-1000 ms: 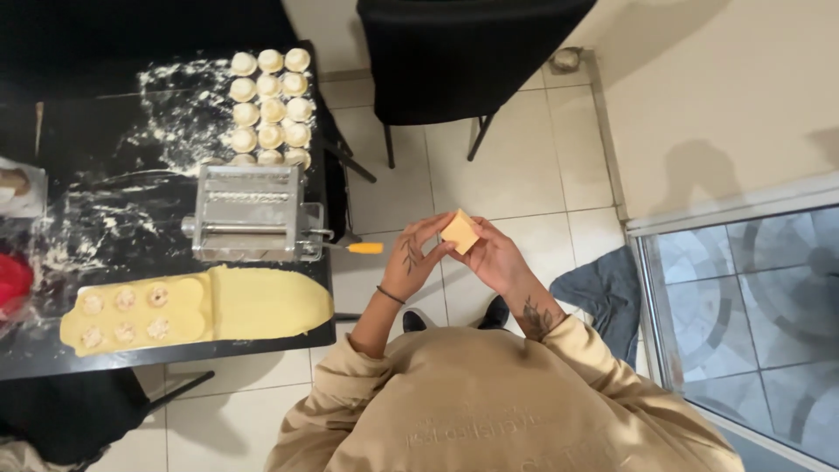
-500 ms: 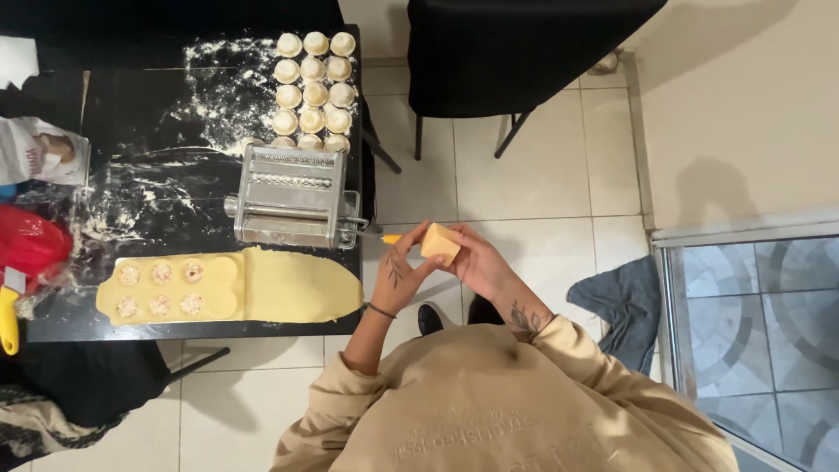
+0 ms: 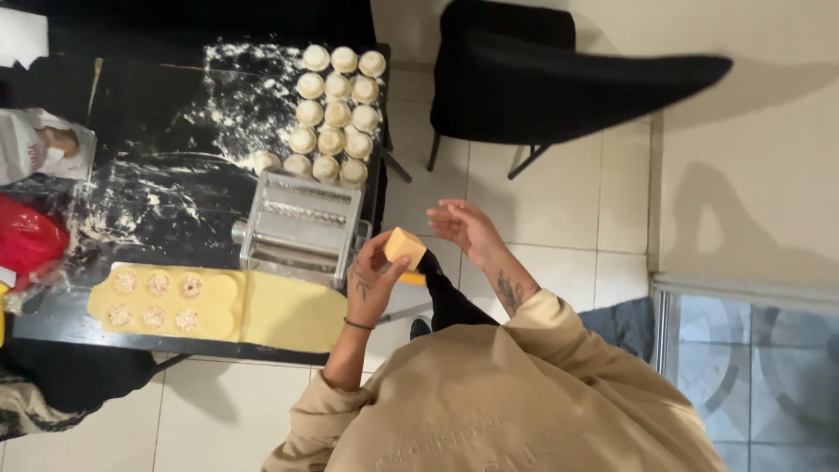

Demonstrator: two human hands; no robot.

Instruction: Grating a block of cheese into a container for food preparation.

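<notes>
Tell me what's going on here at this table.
A person in a tan sweatshirt holds a small yellow block of dough in the left hand, beside a metal pasta machine. The right hand is open, just off the block. On the floured black table lies a rolled dough sheet with dabs of filling, and rows of finished round dumplings sit beyond the machine.
</notes>
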